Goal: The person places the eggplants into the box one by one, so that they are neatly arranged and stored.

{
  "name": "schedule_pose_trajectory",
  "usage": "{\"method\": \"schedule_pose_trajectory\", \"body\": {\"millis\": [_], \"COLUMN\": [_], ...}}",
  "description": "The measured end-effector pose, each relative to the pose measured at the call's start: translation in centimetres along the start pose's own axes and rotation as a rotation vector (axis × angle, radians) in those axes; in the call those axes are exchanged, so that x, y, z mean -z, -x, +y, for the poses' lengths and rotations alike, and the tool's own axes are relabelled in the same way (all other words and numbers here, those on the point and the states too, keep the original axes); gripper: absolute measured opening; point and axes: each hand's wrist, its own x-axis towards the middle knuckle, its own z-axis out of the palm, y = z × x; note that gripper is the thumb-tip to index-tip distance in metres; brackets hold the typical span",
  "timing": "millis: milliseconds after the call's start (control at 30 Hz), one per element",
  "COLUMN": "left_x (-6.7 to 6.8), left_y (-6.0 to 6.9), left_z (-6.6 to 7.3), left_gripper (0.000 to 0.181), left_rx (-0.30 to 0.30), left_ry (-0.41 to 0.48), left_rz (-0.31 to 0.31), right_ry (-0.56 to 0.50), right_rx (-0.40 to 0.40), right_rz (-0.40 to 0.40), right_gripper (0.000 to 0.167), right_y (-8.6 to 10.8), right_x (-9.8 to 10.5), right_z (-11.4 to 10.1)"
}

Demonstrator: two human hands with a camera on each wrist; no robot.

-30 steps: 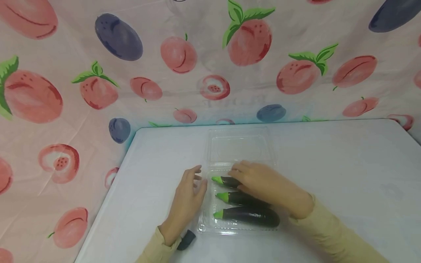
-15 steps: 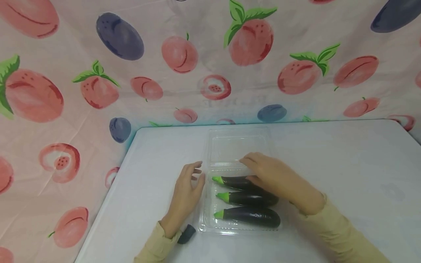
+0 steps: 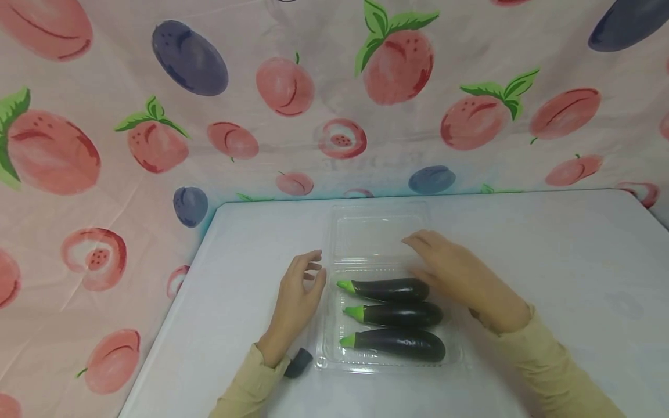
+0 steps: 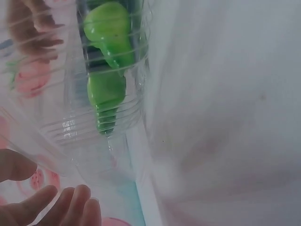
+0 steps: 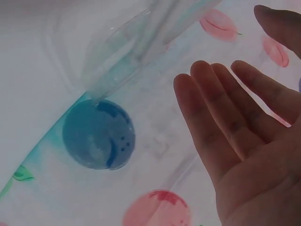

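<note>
Three dark eggplants, the back one (image 3: 392, 289), the middle one (image 3: 405, 315) and the front one (image 3: 402, 343), lie side by side in a clear plastic clamshell container (image 3: 355, 369). Their green stem ends point left. The container's lid (image 3: 378, 235) is folded back flat behind it. Beside the container's left edge my left hand (image 3: 295, 299) hovers with relaxed fingers and holds nothing. My right hand (image 3: 455, 273) is above the container's back right side, close to the back eggplant's round end. In the right wrist view its fingers (image 5: 207, 113) are extended, with nothing in them.
A white table (image 3: 543, 261) bears the container. Behind and to the left hangs a cloth (image 3: 313, 52) printed with peaches and blue fruit. A small black object (image 3: 299, 363) shows at the left wrist, near the container's front left corner.
My right hand has moved right and slightly back, off the back eggplant, which is now fully visible. The left hand has shifted slightly. The eggplants and container stay in place.
</note>
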Motion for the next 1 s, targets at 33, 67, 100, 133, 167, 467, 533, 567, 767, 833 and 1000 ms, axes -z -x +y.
{"method": "schedule_pose_trajectory", "body": {"millis": [33, 67, 100, 133, 167, 467, 533, 567, 767, 833, 1000], "left_x": [0.0, 0.0, -0.1, -0.1, -0.1, -0.4, -0.5, -0.5, -0.5, -0.4, -0.5], "left_y": [-0.1, -0.2, -0.2, -0.4, -0.4, -1.3, -1.5, -1.5, -1.9, -2.1, -2.4], "left_z": [-0.1, -0.1, -0.2, -0.4, -0.5, -1.2, -1.2, -1.3, -1.4, -1.5, -1.8], "left_gripper": [0.036, 0.036, 0.037, 0.037, 0.037, 0.040, 0.040, 0.040, 0.041, 0.041, 0.043], "left_rx": [-0.001, -0.002, -0.003, 0.000, 0.002, -0.018, -0.013, -0.009, 0.031, 0.046, 0.091], "left_ry": [0.010, 0.018, 0.029, 0.038, 0.049, 0.111, 0.117, 0.121, 0.135, 0.135, 0.146], "left_rz": [-0.001, -0.003, -0.005, -0.009, -0.012, -0.023, -0.022, -0.023, -0.035, -0.043, -0.062], "right_ry": [-0.011, -0.020, -0.026, -0.027, -0.032, -0.057, -0.066, -0.073, -0.122, -0.143, -0.205], "right_rx": [-0.015, -0.028, -0.041, -0.053, -0.066, -0.146, -0.164, -0.174, -0.250, -0.280, -0.356], "right_rz": [0.003, 0.007, 0.011, 0.018, 0.024, 0.058, 0.061, 0.059, 0.022, -0.001, -0.069], "right_gripper": [0.049, 0.048, 0.048, 0.048, 0.048, 0.049, 0.050, 0.051, 0.059, 0.062, 0.069], "right_y": [0.0, 0.0, 0.1, 0.1, 0.2, 0.7, 0.8, 0.9, 1.1, 1.2, 1.3], "right_x": [0.0, -0.1, -0.2, -0.2, -0.3, -1.2, -1.4, -1.5, -1.8, -1.8, -1.7], "right_z": [0.2, 0.4, 0.7, 0.9, 1.1, 2.9, 3.1, 3.3, 4.0, 4.1, 4.3]}}
